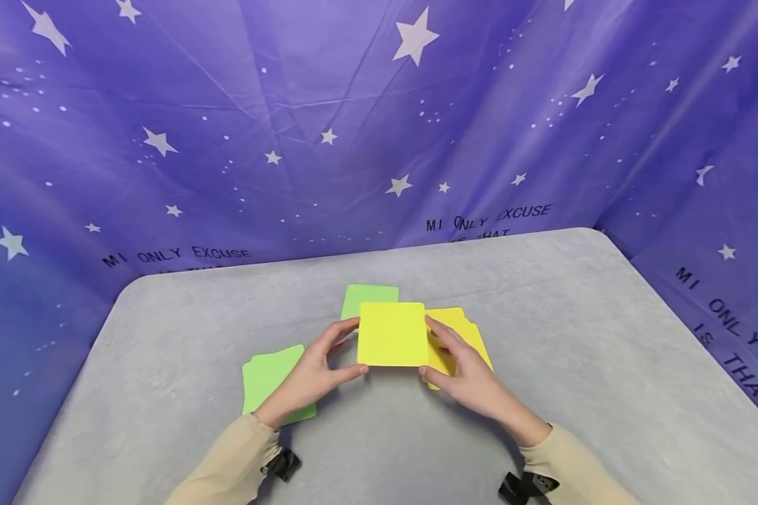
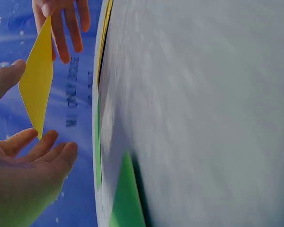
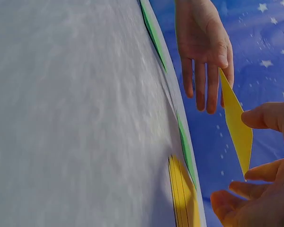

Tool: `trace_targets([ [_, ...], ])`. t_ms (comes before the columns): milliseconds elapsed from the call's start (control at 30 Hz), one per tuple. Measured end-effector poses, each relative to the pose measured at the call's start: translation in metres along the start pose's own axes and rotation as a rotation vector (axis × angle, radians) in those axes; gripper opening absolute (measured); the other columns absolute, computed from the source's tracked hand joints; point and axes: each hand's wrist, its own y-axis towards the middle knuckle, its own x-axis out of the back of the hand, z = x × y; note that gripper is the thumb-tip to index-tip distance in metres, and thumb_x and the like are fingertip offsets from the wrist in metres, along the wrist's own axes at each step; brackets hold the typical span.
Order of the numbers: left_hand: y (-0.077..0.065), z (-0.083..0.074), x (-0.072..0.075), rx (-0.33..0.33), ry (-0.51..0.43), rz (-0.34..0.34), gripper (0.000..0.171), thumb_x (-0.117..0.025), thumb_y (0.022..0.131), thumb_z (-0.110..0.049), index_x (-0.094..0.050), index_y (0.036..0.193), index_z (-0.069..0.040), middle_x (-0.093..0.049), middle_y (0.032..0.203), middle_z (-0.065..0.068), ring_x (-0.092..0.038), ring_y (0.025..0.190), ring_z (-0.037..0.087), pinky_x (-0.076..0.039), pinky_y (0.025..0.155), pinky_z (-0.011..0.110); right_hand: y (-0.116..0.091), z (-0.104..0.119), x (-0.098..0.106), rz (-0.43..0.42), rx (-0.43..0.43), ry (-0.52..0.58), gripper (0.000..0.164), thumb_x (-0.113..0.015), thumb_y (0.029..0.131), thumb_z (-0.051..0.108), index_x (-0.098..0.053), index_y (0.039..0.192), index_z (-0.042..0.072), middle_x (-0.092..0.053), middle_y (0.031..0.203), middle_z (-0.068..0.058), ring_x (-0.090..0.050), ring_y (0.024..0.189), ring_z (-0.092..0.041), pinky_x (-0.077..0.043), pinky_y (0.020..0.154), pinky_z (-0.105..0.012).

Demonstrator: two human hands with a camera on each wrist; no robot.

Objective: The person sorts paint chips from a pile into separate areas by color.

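A yellow square card [image 1: 391, 334] is held just above the grey table [image 1: 606, 351]. My left hand [image 1: 352, 348] pinches its left edge between thumb and fingers, and my right hand [image 1: 434, 347] holds its right edge the same way. In the left wrist view the yellow card [image 2: 37, 90] stands edge-on between my left hand [image 2: 23, 175] and the right hand's fingers [image 2: 61, 28]. The right wrist view shows the yellow card [image 3: 236, 123] between my right hand [image 3: 265, 189] and my left hand [image 3: 201, 42].
Under my right hand lies a fanned yellow stack [image 1: 474, 337]. A green card [image 1: 369, 294] lies behind the held card, and a green stack [image 1: 265, 375] lies under my left wrist. A purple starry cloth [image 1: 379, 140] walls the table's back and sides.
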Motion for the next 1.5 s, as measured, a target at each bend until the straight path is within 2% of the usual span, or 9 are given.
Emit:
trace_targets([
  [300,0.025,-0.007,-0.032,-0.118,0.015,-0.017,0.064,-0.077,0.079,0.002,-0.048,0.136,0.003,-0.049,0.138,0.017,-0.043,0.13,0.029,-0.04,0.104,0.036,-0.014,-0.012,0.026,-0.077,0.053,0.002,0.075,-0.07,0.082,-0.004,-0.033,0.147,-0.003,-0.033,0.148,-0.025,-0.04,0.128,-0.042,-0.043,0.097,-0.055],
  [567,0.037,-0.019,-0.049,-0.103,0.038,0.041,0.064,-0.075,0.082,0.0,-0.047,0.139,0.002,-0.048,0.14,0.016,-0.042,0.131,0.027,-0.039,0.105,0.034,-0.024,-0.02,0.047,-0.099,0.079,-0.036,0.075,-0.07,0.084,-0.002,-0.032,0.149,0.001,-0.034,0.147,-0.022,-0.036,0.131,-0.038,-0.043,0.095,-0.055],
  [667,0.038,-0.022,-0.05,-0.096,0.109,0.079,0.06,-0.075,0.083,-0.005,-0.05,0.137,0.0,-0.051,0.138,0.014,-0.046,0.129,0.026,-0.04,0.104,0.035,-0.031,-0.028,0.055,-0.07,0.063,-0.046,0.074,-0.069,0.086,0.0,-0.032,0.149,0.002,-0.031,0.148,-0.023,-0.032,0.133,-0.038,-0.041,0.101,-0.037],
  [767,0.037,-0.021,-0.049,-0.107,0.168,0.097,0.054,-0.074,0.085,-0.008,-0.053,0.133,0.002,-0.055,0.133,0.015,-0.05,0.124,0.028,-0.043,0.102,0.039,-0.037,-0.035,0.062,-0.048,0.043,-0.061,0.07,-0.07,0.086,0.003,-0.035,0.147,-0.001,-0.028,0.148,-0.024,-0.032,0.132,-0.039,-0.032,0.1,-0.013],
  [900,0.035,-0.018,-0.042,-0.118,0.185,0.078,0.049,-0.072,0.085,-0.005,-0.054,0.13,0.005,-0.057,0.129,0.017,-0.052,0.121,0.03,-0.044,0.1,0.041,-0.039,-0.039,0.067,-0.046,0.034,-0.059,0.066,-0.069,0.086,0.004,-0.038,0.144,-0.003,-0.029,0.146,-0.025,-0.034,0.129,-0.04,-0.026,0.095,-0.003],
  [1000,0.035,-0.016,-0.035,-0.107,0.183,0.058,0.048,-0.072,0.085,-0.003,-0.054,0.129,0.005,-0.057,0.128,0.017,-0.051,0.122,0.029,-0.044,0.1,0.041,-0.035,-0.038,0.067,-0.046,0.035,-0.075,0.061,-0.068,0.088,0.005,-0.042,0.142,-0.002,-0.032,0.145,-0.024,-0.036,0.128,-0.038,-0.029,0.097,-0.007],
  [1133,0.038,-0.012,-0.026,-0.093,0.185,0.026,0.047,-0.071,0.085,-0.003,-0.054,0.128,0.005,-0.057,0.128,0.016,-0.05,0.123,0.029,-0.044,0.1,0.039,-0.026,-0.033,0.063,-0.037,0.032,-0.098,0.054,-0.068,0.089,0.006,-0.047,0.138,-0.002,-0.037,0.142,-0.023,-0.038,0.128,-0.036,-0.04,0.103,-0.036],
  [1233,0.041,-0.008,-0.018,-0.068,0.174,-0.008,0.046,-0.07,0.086,-0.002,-0.054,0.128,0.005,-0.056,0.128,0.016,-0.048,0.125,0.031,-0.044,0.101,0.039,-0.016,-0.027,0.058,-0.026,0.047,-0.079,0.051,-0.067,0.089,0.005,-0.049,0.136,-0.002,-0.04,0.141,-0.022,-0.04,0.128,-0.036,-0.039,0.099,-0.055],
  [1500,0.047,0.006,0.005,0.066,0.159,-0.105,0.046,-0.069,0.086,-0.004,-0.053,0.129,0.004,-0.052,0.134,0.02,-0.045,0.128,0.035,-0.041,0.103,0.04,0.006,-0.014,0.031,0.006,0.066,0.051,0.049,-0.066,0.088,-0.001,-0.05,0.134,-0.005,-0.047,0.135,-0.021,-0.048,0.12,-0.041,-0.046,0.096,-0.051],
])
